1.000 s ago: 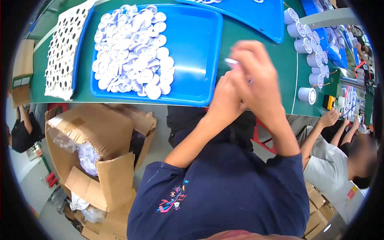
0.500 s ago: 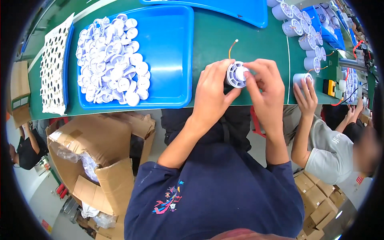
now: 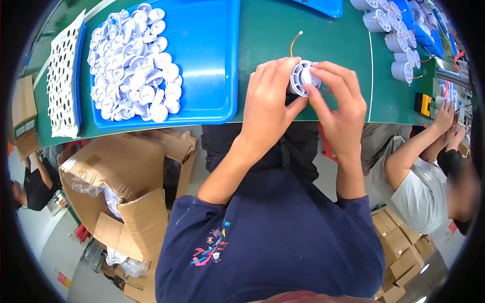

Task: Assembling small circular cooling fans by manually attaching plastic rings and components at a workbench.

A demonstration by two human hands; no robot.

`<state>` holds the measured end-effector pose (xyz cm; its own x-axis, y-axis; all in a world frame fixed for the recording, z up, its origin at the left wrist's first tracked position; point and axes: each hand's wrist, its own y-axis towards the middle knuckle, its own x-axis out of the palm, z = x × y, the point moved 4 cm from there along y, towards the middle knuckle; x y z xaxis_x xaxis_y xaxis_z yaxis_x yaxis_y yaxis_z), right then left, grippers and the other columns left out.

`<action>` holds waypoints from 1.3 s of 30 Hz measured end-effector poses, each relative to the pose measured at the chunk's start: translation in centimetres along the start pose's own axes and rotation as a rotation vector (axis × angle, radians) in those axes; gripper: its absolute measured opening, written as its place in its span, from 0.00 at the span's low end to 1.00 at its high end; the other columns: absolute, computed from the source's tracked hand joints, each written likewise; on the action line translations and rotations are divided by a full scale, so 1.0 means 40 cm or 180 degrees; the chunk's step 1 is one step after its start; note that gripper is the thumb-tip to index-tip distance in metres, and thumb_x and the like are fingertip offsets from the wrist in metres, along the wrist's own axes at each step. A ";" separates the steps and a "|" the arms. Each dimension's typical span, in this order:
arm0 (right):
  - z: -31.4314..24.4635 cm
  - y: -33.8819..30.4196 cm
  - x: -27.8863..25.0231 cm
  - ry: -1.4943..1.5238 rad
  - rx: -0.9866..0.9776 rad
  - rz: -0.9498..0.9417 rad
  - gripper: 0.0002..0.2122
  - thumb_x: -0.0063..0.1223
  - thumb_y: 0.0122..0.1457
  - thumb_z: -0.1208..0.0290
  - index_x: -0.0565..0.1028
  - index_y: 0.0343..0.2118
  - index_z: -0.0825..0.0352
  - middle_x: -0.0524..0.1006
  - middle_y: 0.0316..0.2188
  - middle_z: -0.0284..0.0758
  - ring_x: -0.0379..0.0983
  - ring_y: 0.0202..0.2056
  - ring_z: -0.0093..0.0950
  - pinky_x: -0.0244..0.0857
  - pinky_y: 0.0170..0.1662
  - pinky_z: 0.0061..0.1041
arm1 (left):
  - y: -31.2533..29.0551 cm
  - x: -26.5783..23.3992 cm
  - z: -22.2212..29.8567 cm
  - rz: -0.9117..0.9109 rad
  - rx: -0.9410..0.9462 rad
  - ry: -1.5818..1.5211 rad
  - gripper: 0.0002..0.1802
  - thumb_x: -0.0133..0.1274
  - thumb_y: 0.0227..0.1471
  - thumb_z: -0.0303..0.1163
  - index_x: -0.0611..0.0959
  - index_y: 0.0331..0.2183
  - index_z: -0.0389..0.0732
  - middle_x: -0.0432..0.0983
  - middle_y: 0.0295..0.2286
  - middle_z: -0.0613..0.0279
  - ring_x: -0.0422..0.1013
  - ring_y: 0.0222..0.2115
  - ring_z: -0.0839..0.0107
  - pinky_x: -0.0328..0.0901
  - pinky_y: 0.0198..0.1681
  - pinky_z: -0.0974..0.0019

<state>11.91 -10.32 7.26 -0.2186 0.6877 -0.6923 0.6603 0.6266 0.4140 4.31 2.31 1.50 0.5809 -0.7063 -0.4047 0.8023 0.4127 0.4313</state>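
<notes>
My left hand [image 3: 267, 103] is wrapped round a white cylindrical housing [image 3: 295, 81] with a slotted round rim, tilted toward the right. A thin orange wire [image 3: 292, 45] with a small white plug sticks up from behind it. At the centre of the rim sits a smooth white round cap [image 3: 310, 77]. The thumb and forefinger of my right hand [image 3: 343, 101] pinch this cap from the right, against the housing. Part of the housing's body is hidden behind my left fingers.
To the left, a blue tray [image 3: 207, 65] holds a heap of white round caps [image 3: 136, 70]. Beyond it lies a white sheet with dark dots [image 3: 63, 76]. Several white housings [image 3: 401, 70] with wires stand at right, near a co-worker's hand [image 3: 444, 116]. An open carton [image 3: 116, 177] stands below the table.
My hands still hold the housing and cap, with the rim turned slightly more to the right. The co-worker's hand has left the housing at the table edge and moved right.
</notes>
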 end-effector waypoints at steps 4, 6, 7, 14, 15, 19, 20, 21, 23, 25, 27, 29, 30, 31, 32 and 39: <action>0.017 -0.001 -0.004 0.0267 0.0321 0.0041 0.15 0.71 0.56 0.79 0.83 0.46 0.69 0.84 0.45 0.40 0.78 0.41 0.34 0.74 0.43 0.30 | -0.002 -0.005 0.007 0.0009 -0.0078 -0.0083 0.38 0.73 0.40 0.23 0.79 0.55 0.36 0.80 0.49 0.49 0.75 0.50 0.47 0.69 0.53 0.50; 0.039 -0.011 0.002 0.0828 0.0547 0.0044 0.14 0.71 0.56 0.79 0.83 0.46 0.70 0.85 0.45 0.40 0.78 0.41 0.33 0.74 0.43 0.29 | 0.003 -0.001 0.007 0.0017 -0.0148 -0.0110 0.37 0.73 0.41 0.23 0.79 0.55 0.35 0.80 0.50 0.49 0.75 0.50 0.47 0.70 0.54 0.50; 0.039 -0.013 0.004 0.0838 0.0543 0.0031 0.14 0.71 0.56 0.79 0.83 0.46 0.70 0.85 0.45 0.40 0.78 0.41 0.33 0.74 0.43 0.29 | 0.003 0.000 0.006 0.0031 -0.0140 -0.0131 0.37 0.73 0.40 0.23 0.79 0.55 0.36 0.80 0.49 0.49 0.75 0.50 0.47 0.70 0.53 0.50; 0.009 0.005 0.004 -0.0039 -0.0124 0.0017 0.10 0.71 0.55 0.79 0.84 0.40 0.69 0.84 0.46 0.40 0.78 0.44 0.38 0.74 0.45 0.33 | 0.017 -0.006 0.005 -0.0015 -0.0160 -0.0086 0.36 0.73 0.42 0.25 0.79 0.55 0.36 0.80 0.48 0.48 0.75 0.49 0.46 0.70 0.53 0.50; -0.002 0.005 0.007 -0.0216 -0.0302 -0.0104 0.10 0.71 0.55 0.78 0.84 0.39 0.67 0.83 0.47 0.40 0.77 0.48 0.41 0.74 0.48 0.37 | 0.005 -0.010 -0.001 -0.0036 -0.0229 -0.0113 0.37 0.73 0.42 0.25 0.79 0.55 0.36 0.80 0.49 0.48 0.75 0.50 0.46 0.69 0.53 0.50; 0.045 0.176 0.005 -0.0256 -0.0775 -0.0288 0.07 0.68 0.58 0.75 0.83 0.38 0.68 0.83 0.47 0.41 0.78 0.50 0.43 0.72 0.55 0.41 | -0.014 -0.022 -0.018 -0.0158 -0.0337 -0.0085 0.39 0.74 0.41 0.24 0.78 0.56 0.37 0.79 0.51 0.48 0.75 0.52 0.47 0.68 0.53 0.50; 0.096 0.265 0.003 -0.0543 -0.0992 -0.0198 0.08 0.66 0.60 0.74 0.83 0.41 0.68 0.82 0.48 0.44 0.78 0.51 0.44 0.72 0.56 0.41 | -0.014 -0.027 -0.018 -0.0099 -0.0269 -0.0090 0.39 0.74 0.41 0.24 0.77 0.56 0.37 0.79 0.51 0.48 0.75 0.52 0.47 0.68 0.53 0.50; 0.164 0.361 0.009 -0.0531 -0.0935 0.0050 0.10 0.65 0.61 0.72 0.82 0.44 0.69 0.81 0.50 0.46 0.77 0.52 0.46 0.71 0.58 0.41 | -0.014 -0.024 -0.015 -0.0076 -0.0211 -0.0106 0.39 0.74 0.41 0.24 0.77 0.56 0.37 0.79 0.51 0.48 0.75 0.52 0.47 0.68 0.53 0.50; 0.273 0.531 0.028 -0.0880 -0.1213 -0.0063 0.15 0.64 0.58 0.70 0.79 0.47 0.70 0.78 0.49 0.49 0.75 0.53 0.51 0.70 0.58 0.45 | -0.010 -0.024 -0.010 -0.0107 -0.0242 -0.0103 0.36 0.76 0.44 0.30 0.79 0.54 0.36 0.81 0.50 0.49 0.76 0.51 0.47 0.70 0.55 0.50; 0.458 0.668 0.049 -0.1082 -0.1510 -0.0310 0.15 0.64 0.58 0.70 0.79 0.47 0.69 0.77 0.50 0.49 0.75 0.53 0.51 0.70 0.58 0.45 | 0.000 -0.008 -0.004 -0.0237 -0.0191 -0.0152 0.36 0.76 0.45 0.30 0.79 0.55 0.37 0.81 0.50 0.49 0.76 0.51 0.47 0.70 0.55 0.50; 0.499 0.719 0.118 -0.0961 -0.1382 -0.0930 0.12 0.63 0.58 0.71 0.79 0.45 0.65 0.81 0.51 0.44 0.77 0.51 0.49 0.71 0.56 0.42 | -0.012 -0.017 -0.019 -0.0207 -0.0290 -0.0101 0.37 0.76 0.44 0.30 0.79 0.55 0.37 0.81 0.50 0.48 0.76 0.51 0.47 0.69 0.55 0.49; 0.482 0.745 0.127 -0.1024 -0.1117 -0.1319 0.12 0.63 0.59 0.72 0.78 0.45 0.65 0.81 0.50 0.42 0.76 0.50 0.47 0.71 0.55 0.39 | -0.019 -0.023 -0.016 -0.0149 -0.0299 -0.0089 0.38 0.76 0.43 0.29 0.78 0.56 0.37 0.80 0.50 0.48 0.76 0.51 0.46 0.69 0.55 0.49; 0.485 0.754 0.133 -0.1111 -0.0781 -0.1702 0.12 0.62 0.59 0.73 0.77 0.46 0.66 0.81 0.49 0.41 0.76 0.48 0.46 0.70 0.55 0.37 | -0.021 -0.022 -0.011 -0.0136 -0.0260 -0.0038 0.43 0.75 0.41 0.25 0.75 0.59 0.38 0.79 0.51 0.46 0.76 0.52 0.46 0.69 0.54 0.49; 0.479 0.754 0.134 -0.1162 -0.0589 -0.1772 0.11 0.63 0.59 0.72 0.76 0.44 0.64 0.79 0.47 0.39 0.76 0.46 0.42 0.70 0.54 0.36 | -0.025 -0.021 -0.007 -0.0079 -0.0265 -0.0005 0.43 0.75 0.41 0.25 0.75 0.59 0.37 0.79 0.51 0.46 0.76 0.52 0.46 0.70 0.54 0.49; 0.474 0.759 0.136 -0.1151 -0.0607 -0.1771 0.11 0.63 0.59 0.72 0.76 0.44 0.64 0.79 0.47 0.39 0.76 0.46 0.42 0.70 0.54 0.36 | -0.028 -0.019 -0.004 -0.0027 -0.0268 0.0028 0.43 0.75 0.41 0.25 0.75 0.59 0.37 0.79 0.51 0.47 0.76 0.52 0.47 0.70 0.53 0.49; 0.493 0.787 0.136 -0.1020 -0.0358 -0.1931 0.12 0.66 0.59 0.66 0.77 0.43 0.63 0.76 0.44 0.40 0.76 0.44 0.34 0.71 0.51 0.34 | -0.027 -0.022 0.003 -0.0095 -0.0307 0.0018 0.44 0.76 0.42 0.29 0.75 0.60 0.37 0.79 0.52 0.47 0.75 0.53 0.46 0.69 0.56 0.49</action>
<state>45.69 5.92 4.86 -0.2912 0.0726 -0.9539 0.4063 0.9121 -0.0546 2.90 2.41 1.47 0.5571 -0.7159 -0.4209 0.8286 0.4452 0.3396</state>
